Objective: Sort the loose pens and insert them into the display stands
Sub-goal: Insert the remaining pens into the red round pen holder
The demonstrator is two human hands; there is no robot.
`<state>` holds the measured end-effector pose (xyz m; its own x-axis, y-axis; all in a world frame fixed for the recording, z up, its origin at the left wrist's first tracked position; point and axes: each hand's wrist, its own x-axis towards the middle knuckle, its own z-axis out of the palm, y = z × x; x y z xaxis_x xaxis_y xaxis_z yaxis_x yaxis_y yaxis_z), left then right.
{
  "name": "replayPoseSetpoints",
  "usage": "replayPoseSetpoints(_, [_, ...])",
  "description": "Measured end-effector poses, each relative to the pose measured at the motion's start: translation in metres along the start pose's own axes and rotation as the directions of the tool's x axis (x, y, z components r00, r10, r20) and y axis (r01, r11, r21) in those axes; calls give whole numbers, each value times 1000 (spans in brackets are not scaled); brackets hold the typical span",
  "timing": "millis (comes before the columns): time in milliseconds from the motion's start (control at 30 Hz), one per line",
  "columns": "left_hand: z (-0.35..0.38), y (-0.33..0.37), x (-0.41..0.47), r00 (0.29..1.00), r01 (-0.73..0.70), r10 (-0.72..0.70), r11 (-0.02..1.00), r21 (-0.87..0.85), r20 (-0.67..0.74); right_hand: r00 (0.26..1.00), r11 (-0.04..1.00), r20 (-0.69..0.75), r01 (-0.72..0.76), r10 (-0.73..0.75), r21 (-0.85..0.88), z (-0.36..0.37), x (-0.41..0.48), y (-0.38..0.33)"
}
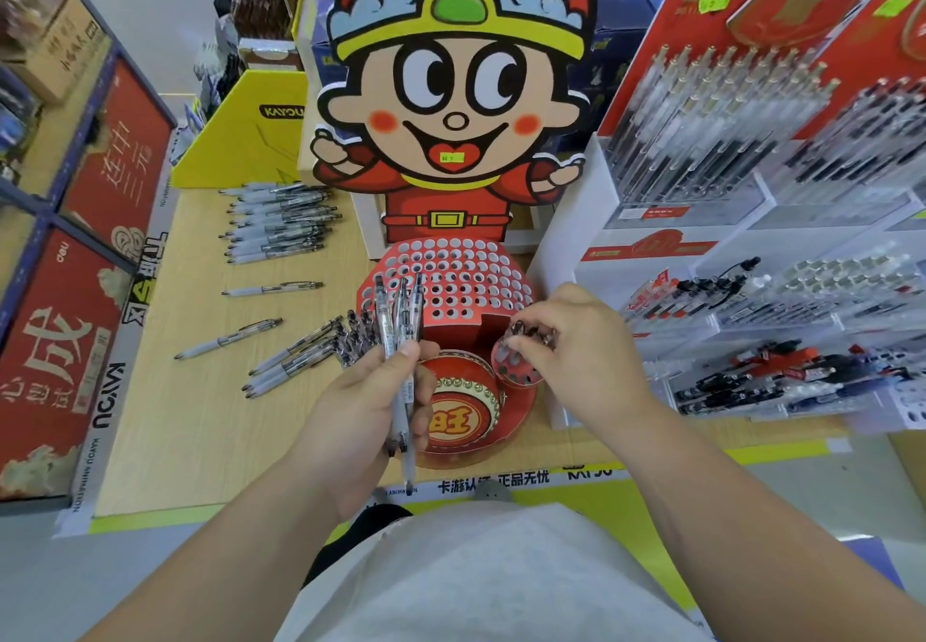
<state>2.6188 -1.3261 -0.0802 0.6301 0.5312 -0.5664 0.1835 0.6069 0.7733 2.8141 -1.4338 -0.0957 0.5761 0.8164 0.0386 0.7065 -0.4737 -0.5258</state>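
Fingers of left hand (pixel 366 401) grip a pen bundle (pixel 398 310); right hand (pixel 576 345) pinches pens (pixel 523 329) in small stand (pixel 516 373).

My left hand (pixel 371 406) and right hand (pixel 576 345) are bare. My left forearm (pixel 240 541) and right forearm (pixel 741 501) are bare too, right up to the edge of view. The thumbnail (pixel 408 348) on my left hand is short and rounded. My shirt (pixel 476 576) is plain pale grey, loose and lightly creased. A black bit of clothing (pixel 366 523) shows past its hem, kind unclear. The toe of my grey shoe (pixel 493 491) has small dots.
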Motion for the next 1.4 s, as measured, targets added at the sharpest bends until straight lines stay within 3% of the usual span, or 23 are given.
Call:
replayPoseSetpoints(567, [8,3,-9,991,-25,30,999,-38,133,999,983,32,14,-9,-184,8,-2,-4])
replayPoseSetpoints(667, [14,5,-11,985,-42,39,999,12,166,1000,999,3,11,-11,-50,-5,-7,-9])
replayPoseSetpoints(733, [19,5,-12,984,-66,50,994,88,170,999,979,-12,-28,31,204,-20,-12,-16])
replayPoseSetpoints(800, [26,4,-11,985,-96,67,979,178,160,993,860,77,-113,86,498,-34,-16,-24])
replayPoseSetpoints(867, [37,3,-10,981,-130,86,957,258,174,984,753,134,-174,115,634,-42,-22,-28])
replayPoseSetpoints(1033, [66,3,-10,968,-181,105,922,341,229,969,701,160,-248,190,669,-45,-31,-20])
replayPoseSetpoints(1200, [75,0,-8,969,-161,81,921,354,232,942,531,269,-337,202,777,-65,-34,-2])
replayPoseSetpoints(1400, [86,-9,-3,980,-176,122,901,396,158,929,492,264,-362,260,792,-68,-41,11])
